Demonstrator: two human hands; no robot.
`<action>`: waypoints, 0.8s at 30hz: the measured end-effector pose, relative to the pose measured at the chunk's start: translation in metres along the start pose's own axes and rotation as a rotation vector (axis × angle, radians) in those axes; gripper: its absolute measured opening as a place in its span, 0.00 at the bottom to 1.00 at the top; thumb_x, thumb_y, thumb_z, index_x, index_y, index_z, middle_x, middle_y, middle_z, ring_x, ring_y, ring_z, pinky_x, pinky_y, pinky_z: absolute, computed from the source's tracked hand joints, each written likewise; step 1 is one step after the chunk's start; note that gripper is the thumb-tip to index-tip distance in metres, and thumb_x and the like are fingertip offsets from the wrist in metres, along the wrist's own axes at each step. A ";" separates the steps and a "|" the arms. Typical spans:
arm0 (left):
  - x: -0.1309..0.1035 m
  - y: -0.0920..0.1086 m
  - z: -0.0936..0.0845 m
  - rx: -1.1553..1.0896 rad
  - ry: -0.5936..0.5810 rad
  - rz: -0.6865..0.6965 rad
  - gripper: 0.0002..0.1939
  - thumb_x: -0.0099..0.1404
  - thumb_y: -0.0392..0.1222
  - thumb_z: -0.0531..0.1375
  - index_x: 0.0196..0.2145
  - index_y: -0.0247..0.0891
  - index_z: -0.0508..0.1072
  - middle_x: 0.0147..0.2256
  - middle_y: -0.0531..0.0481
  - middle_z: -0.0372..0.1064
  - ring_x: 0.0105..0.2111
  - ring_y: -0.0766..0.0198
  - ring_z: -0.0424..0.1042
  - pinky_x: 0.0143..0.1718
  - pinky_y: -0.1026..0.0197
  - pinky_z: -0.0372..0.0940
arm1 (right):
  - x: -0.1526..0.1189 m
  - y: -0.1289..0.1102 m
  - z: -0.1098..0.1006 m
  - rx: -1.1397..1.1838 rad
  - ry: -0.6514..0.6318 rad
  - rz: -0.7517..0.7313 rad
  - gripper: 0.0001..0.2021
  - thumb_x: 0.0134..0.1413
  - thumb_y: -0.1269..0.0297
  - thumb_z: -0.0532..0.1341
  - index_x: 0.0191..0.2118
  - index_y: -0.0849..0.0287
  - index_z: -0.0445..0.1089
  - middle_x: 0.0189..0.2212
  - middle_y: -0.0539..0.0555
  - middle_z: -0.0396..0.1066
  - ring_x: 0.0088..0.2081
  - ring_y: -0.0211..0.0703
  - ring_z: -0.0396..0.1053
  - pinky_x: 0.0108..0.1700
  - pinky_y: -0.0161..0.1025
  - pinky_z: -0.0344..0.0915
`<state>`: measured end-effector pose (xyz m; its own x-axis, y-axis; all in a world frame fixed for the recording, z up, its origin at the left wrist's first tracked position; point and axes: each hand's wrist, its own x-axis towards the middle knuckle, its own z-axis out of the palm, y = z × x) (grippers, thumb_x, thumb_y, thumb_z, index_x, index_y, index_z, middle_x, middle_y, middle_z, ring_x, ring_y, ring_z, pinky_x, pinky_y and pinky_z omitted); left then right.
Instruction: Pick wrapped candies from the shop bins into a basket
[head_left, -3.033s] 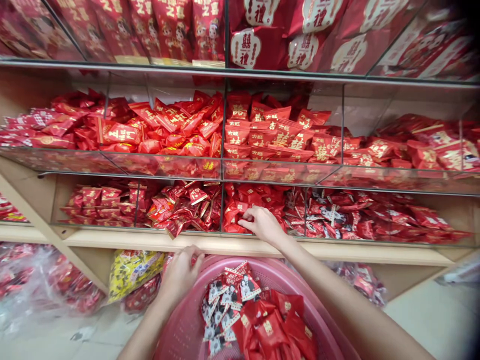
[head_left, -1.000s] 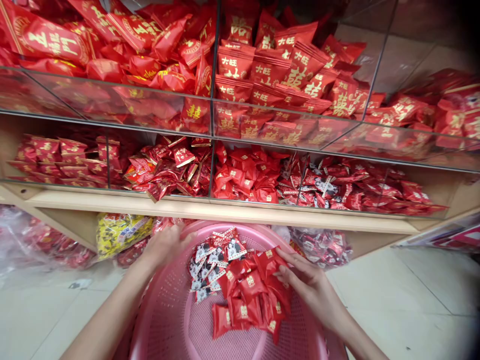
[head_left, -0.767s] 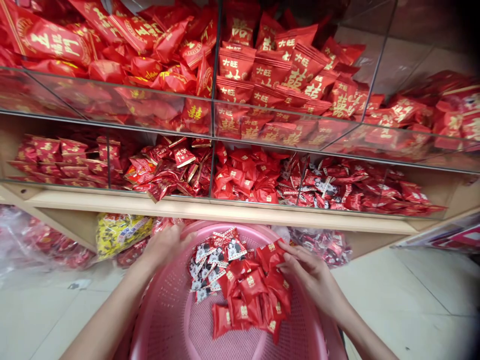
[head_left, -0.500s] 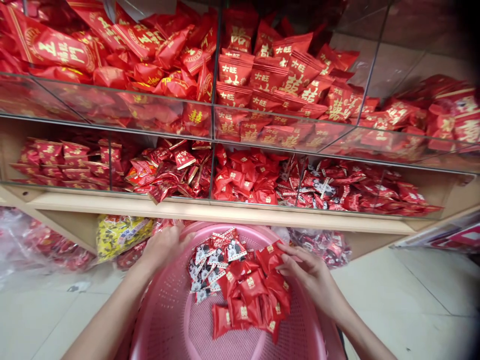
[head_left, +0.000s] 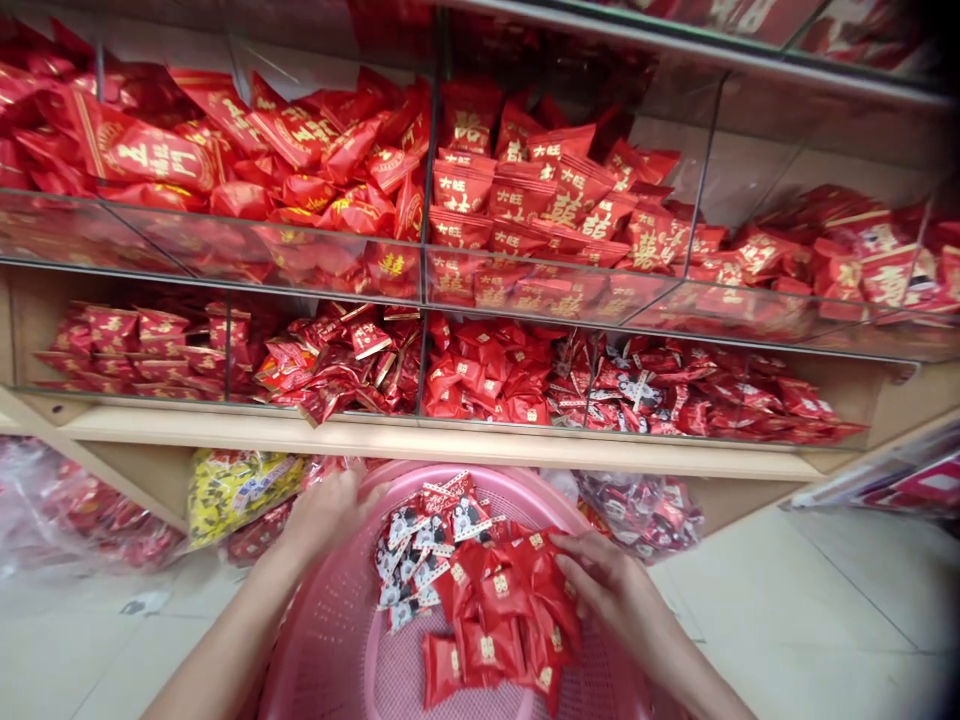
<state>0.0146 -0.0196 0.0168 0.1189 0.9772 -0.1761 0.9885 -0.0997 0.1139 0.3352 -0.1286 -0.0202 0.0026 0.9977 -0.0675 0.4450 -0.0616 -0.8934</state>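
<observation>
A pink plastic basket [head_left: 322,640] with perforated sides sits below the shelves. My left hand [head_left: 330,512] is closed over its rim at the far left, the fingertips partly hidden. Inside, against the right wall, my right hand [head_left: 604,575] has its fingers stretched out and touching red candy packets [head_left: 504,585] with gold characters. I see no packet clearly held there. To the left of these lie white, black and red candy packets [head_left: 409,555] with cartoon figures.
Shelf bins behind clear panels hold large red packets [head_left: 161,150] above and small red candies [head_left: 487,370] below. A wooden shelf edge [head_left: 450,442] runs just behind the basket. Under it are a yellow bag [head_left: 240,490] and a clear bag of candies [head_left: 641,510].
The view has tilted up, so the shelves sit lower in the frame. My right hand has moved down onto the red packets; my left hand stays on the rim.
</observation>
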 end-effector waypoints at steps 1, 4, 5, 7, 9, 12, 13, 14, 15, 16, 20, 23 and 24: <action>0.000 0.000 0.000 0.004 0.005 -0.001 0.24 0.67 0.53 0.44 0.49 0.32 0.65 0.44 0.34 0.71 0.47 0.47 0.70 0.44 0.51 0.63 | 0.000 -0.001 -0.001 -0.067 -0.004 -0.025 0.19 0.59 0.53 0.53 0.47 0.59 0.72 0.26 0.51 0.67 0.18 0.37 0.64 0.22 0.36 0.64; -0.001 -0.001 0.002 0.013 0.005 -0.013 0.26 0.67 0.53 0.44 0.51 0.31 0.63 0.45 0.33 0.70 0.48 0.46 0.69 0.46 0.49 0.62 | 0.001 -0.004 -0.005 -0.208 -0.006 -0.105 0.17 0.59 0.56 0.52 0.45 0.58 0.74 0.31 0.55 0.69 0.25 0.40 0.68 0.29 0.37 0.66; -0.001 0.000 0.002 0.014 0.000 -0.016 0.26 0.67 0.53 0.44 0.52 0.31 0.63 0.45 0.33 0.70 0.49 0.45 0.69 0.46 0.48 0.62 | 0.002 -0.005 -0.006 -0.236 -0.008 -0.125 0.17 0.59 0.56 0.52 0.44 0.57 0.75 0.33 0.56 0.70 0.28 0.42 0.69 0.31 0.37 0.66; -0.001 0.000 0.003 0.020 -0.006 -0.024 0.26 0.67 0.53 0.44 0.53 0.31 0.63 0.46 0.33 0.70 0.49 0.45 0.68 0.46 0.48 0.62 | 0.003 -0.006 -0.008 -0.271 -0.011 -0.154 0.16 0.59 0.58 0.53 0.42 0.56 0.76 0.35 0.58 0.71 0.33 0.45 0.70 0.35 0.38 0.66; -0.001 0.001 0.003 0.031 0.007 -0.024 0.26 0.67 0.53 0.44 0.53 0.31 0.63 0.45 0.33 0.70 0.48 0.45 0.69 0.46 0.48 0.62 | 0.005 -0.007 -0.008 -0.297 -0.025 -0.165 0.16 0.59 0.58 0.52 0.42 0.55 0.76 0.36 0.58 0.72 0.35 0.46 0.71 0.36 0.39 0.66; -0.002 0.002 0.003 0.026 0.036 -0.021 0.26 0.67 0.53 0.44 0.52 0.31 0.64 0.44 0.33 0.71 0.48 0.45 0.69 0.46 0.48 0.62 | 0.004 -0.009 -0.011 -0.372 -0.028 -0.174 0.17 0.59 0.59 0.51 0.41 0.56 0.76 0.36 0.58 0.74 0.36 0.48 0.72 0.38 0.39 0.66; -0.002 0.002 0.003 0.018 0.035 -0.017 0.26 0.67 0.53 0.44 0.51 0.32 0.64 0.44 0.34 0.71 0.48 0.45 0.69 0.46 0.48 0.62 | 0.004 -0.011 -0.012 -0.407 -0.032 -0.177 0.17 0.59 0.58 0.51 0.40 0.56 0.76 0.36 0.58 0.74 0.36 0.48 0.72 0.38 0.39 0.65; -0.002 0.002 0.003 0.008 0.029 -0.013 0.25 0.67 0.53 0.44 0.51 0.32 0.64 0.44 0.34 0.71 0.48 0.45 0.69 0.45 0.48 0.62 | 0.004 -0.014 -0.015 -0.444 -0.032 -0.178 0.17 0.59 0.58 0.50 0.38 0.57 0.76 0.34 0.57 0.74 0.34 0.48 0.72 0.36 0.39 0.65; -0.003 0.002 0.003 -0.001 0.022 -0.009 0.25 0.67 0.53 0.44 0.51 0.32 0.64 0.44 0.34 0.71 0.48 0.45 0.69 0.45 0.48 0.63 | 0.005 -0.020 -0.017 -0.478 -0.028 -0.179 0.17 0.59 0.58 0.50 0.35 0.56 0.76 0.32 0.56 0.75 0.32 0.48 0.72 0.35 0.39 0.65; -0.003 0.002 0.003 -0.007 0.015 -0.005 0.25 0.67 0.53 0.44 0.51 0.32 0.64 0.44 0.35 0.71 0.48 0.45 0.69 0.45 0.48 0.63 | 0.007 -0.028 -0.020 -0.504 -0.014 -0.185 0.17 0.59 0.58 0.50 0.33 0.56 0.75 0.30 0.56 0.75 0.31 0.47 0.72 0.33 0.38 0.64; -0.003 0.001 0.003 -0.024 0.035 0.016 0.24 0.67 0.53 0.44 0.50 0.32 0.64 0.43 0.36 0.72 0.46 0.48 0.70 0.45 0.50 0.63 | 0.033 -0.079 -0.021 -0.497 0.118 -0.259 0.15 0.57 0.57 0.52 0.30 0.56 0.73 0.27 0.53 0.75 0.29 0.47 0.72 0.31 0.37 0.62; -0.003 0.002 0.003 -0.028 0.042 0.004 0.23 0.66 0.52 0.44 0.46 0.32 0.67 0.42 0.35 0.72 0.45 0.48 0.71 0.44 0.51 0.63 | 0.071 -0.124 -0.007 -0.348 0.145 -0.305 0.16 0.56 0.54 0.53 0.24 0.57 0.69 0.16 0.50 0.69 0.19 0.42 0.68 0.25 0.36 0.61; -0.003 0.002 0.002 -0.027 0.036 -0.003 0.23 0.66 0.52 0.45 0.46 0.32 0.67 0.42 0.35 0.72 0.45 0.47 0.71 0.44 0.51 0.63 | 0.085 -0.137 0.000 -0.287 0.148 -0.300 0.16 0.55 0.54 0.54 0.22 0.57 0.68 0.12 0.49 0.66 0.16 0.40 0.65 0.23 0.35 0.60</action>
<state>0.0164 -0.0234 0.0158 0.1123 0.9837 -0.1408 0.9859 -0.0926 0.1397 0.2743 -0.0357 0.0960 -0.0459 0.9648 0.2589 0.6765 0.2207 -0.7026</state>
